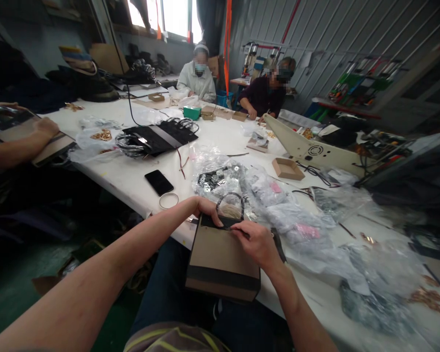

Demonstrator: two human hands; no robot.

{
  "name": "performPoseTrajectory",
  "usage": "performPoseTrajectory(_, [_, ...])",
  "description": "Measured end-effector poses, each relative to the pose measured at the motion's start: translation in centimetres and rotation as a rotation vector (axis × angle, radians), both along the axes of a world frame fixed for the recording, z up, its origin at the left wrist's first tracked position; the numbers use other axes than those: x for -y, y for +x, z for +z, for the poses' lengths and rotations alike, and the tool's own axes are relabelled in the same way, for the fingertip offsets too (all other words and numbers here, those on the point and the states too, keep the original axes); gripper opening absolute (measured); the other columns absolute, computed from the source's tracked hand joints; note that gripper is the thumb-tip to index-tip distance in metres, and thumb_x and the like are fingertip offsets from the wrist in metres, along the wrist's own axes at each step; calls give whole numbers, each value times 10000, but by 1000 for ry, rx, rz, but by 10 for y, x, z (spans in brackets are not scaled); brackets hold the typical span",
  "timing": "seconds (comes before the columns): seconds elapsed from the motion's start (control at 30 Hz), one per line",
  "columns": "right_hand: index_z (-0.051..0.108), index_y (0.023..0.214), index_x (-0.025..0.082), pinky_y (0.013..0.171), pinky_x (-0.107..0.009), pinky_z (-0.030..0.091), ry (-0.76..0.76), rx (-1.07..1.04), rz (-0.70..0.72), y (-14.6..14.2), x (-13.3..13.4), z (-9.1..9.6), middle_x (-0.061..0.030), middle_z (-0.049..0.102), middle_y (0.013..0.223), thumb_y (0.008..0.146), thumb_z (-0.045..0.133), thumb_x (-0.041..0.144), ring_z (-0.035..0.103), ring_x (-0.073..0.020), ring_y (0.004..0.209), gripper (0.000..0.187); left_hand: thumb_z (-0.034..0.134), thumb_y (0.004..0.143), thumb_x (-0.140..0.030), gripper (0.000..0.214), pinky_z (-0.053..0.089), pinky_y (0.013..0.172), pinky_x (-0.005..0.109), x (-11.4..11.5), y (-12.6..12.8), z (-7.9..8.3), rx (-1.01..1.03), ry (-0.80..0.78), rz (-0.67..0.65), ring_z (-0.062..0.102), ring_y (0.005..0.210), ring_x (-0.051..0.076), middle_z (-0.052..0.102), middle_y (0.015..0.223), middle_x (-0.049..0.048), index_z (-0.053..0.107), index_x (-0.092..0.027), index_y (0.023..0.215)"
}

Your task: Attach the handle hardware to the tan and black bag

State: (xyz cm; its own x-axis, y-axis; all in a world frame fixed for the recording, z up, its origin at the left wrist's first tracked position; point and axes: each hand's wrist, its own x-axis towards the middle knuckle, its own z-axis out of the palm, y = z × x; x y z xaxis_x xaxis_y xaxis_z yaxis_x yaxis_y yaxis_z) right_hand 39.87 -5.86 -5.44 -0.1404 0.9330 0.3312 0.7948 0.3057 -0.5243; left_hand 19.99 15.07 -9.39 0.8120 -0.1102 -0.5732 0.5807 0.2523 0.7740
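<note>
A boxy brown-and-black handbag (223,254) rests on my lap against the table's front edge, its dark looped handle (231,195) standing up behind. My left hand (209,211) grips the bag's black top edge, thumb pressed down on the near side. Beside it, my right hand (254,240) is closed in a pinch at the same black band; whatever its fingertips hold is too small to make out. Just beyond the bag lies an open plastic bag of small shiny metal parts (220,178).
On the white table (132,188) are a phone (159,183), a clear ring (168,200), black handbags (157,138), a cardboard tray (288,168) and plastic bags (297,225). A co-worker's hand (46,128) holds a brown panel at left. Two people work across the table.
</note>
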Motion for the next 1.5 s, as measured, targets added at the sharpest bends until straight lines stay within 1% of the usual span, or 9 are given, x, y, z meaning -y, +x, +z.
performPoseTrajectory(0.2, [807, 1055, 277, 874, -377, 576, -47, -68, 25, -3, -9, 8, -33, 811, 1032, 1072, 626, 228, 755, -234, 962, 188, 1005, 664, -346, 493, 712, 726, 359, 1, 0, 5, -24, -30, 37, 813, 818, 252, 847, 901, 39, 817, -219, 1101])
performPoseTrajectory(0.33, [798, 1062, 278, 890, -378, 571, -76, -20, 28, -7, -13, 10, -30, 806, 1044, 1066, 616, 197, 753, -234, 968, 199, 1002, 648, -298, 531, 708, 710, 359, 2, -1, 6, -21, -40, 47, 806, 803, 251, 852, 906, 38, 816, -214, 1137])
performPoseTrajectory(0.53, [790, 1123, 282, 953, -398, 580, -64, -41, -8, -14, -13, 4, -30, 821, 1121, 1046, 631, 184, 757, -248, 1024, 202, 1008, 649, -276, 534, 715, 756, 380, 2, 0, 7, -8, -66, 55, 805, 821, 250, 856, 934, 32, 816, -200, 1141])
performPoseTrajectory(0.73, [768, 1086, 263, 903, -381, 542, -21, 33, -61, -22, -6, 2, -50, 774, 1087, 1058, 586, 175, 715, -246, 1017, 204, 1007, 669, -315, 499, 720, 760, 394, 2, 0, 4, 13, -51, 37, 806, 800, 250, 857, 910, 35, 819, -196, 1114])
performPoseTrajectory(0.93, [775, 1104, 245, 904, -399, 540, -22, -8, -48, -22, -3, -2, -59, 751, 1099, 1082, 577, 191, 700, -252, 1023, 207, 1049, 598, -343, 539, 716, 706, 345, 4, 1, 6, 13, -73, 34, 813, 793, 239, 871, 936, 38, 835, -222, 1077])
performPoseTrajectory(1.2, [809, 1123, 249, 914, -416, 552, -41, -73, -43, -18, -3, -9, -68, 749, 1086, 1089, 575, 211, 706, -258, 1014, 240, 1047, 590, -318, 531, 714, 703, 336, 5, 0, 7, 11, -56, 52, 819, 796, 248, 873, 935, 50, 842, -214, 1068])
performPoseTrajectory(1.37, [758, 1046, 236, 946, -424, 527, -86, -114, -64, -20, -6, -7, -54, 739, 1057, 1062, 595, 184, 692, -258, 1035, 172, 1059, 564, -320, 545, 712, 674, 322, 4, 1, 6, -2, -56, 58, 813, 768, 236, 870, 911, 44, 842, -223, 1054])
performPoseTrajectory(1.43, [733, 1006, 245, 934, -426, 522, -129, -142, -69, -17, -8, -3, -41, 742, 1028, 1042, 625, 189, 692, -260, 1014, 127, 1065, 559, -329, 546, 711, 662, 316, 3, 1, 6, -15, -57, 52, 811, 763, 235, 870, 904, 49, 843, -222, 1046])
performPoseTrajectory(1.5, [721, 1002, 255, 901, -419, 530, -129, -206, -107, -14, -10, 1, -32, 753, 1010, 1039, 644, 220, 701, -256, 973, 92, 1068, 560, -334, 552, 713, 664, 318, 2, 1, 6, -24, -59, 47, 814, 772, 237, 872, 912, 51, 844, -229, 1054])
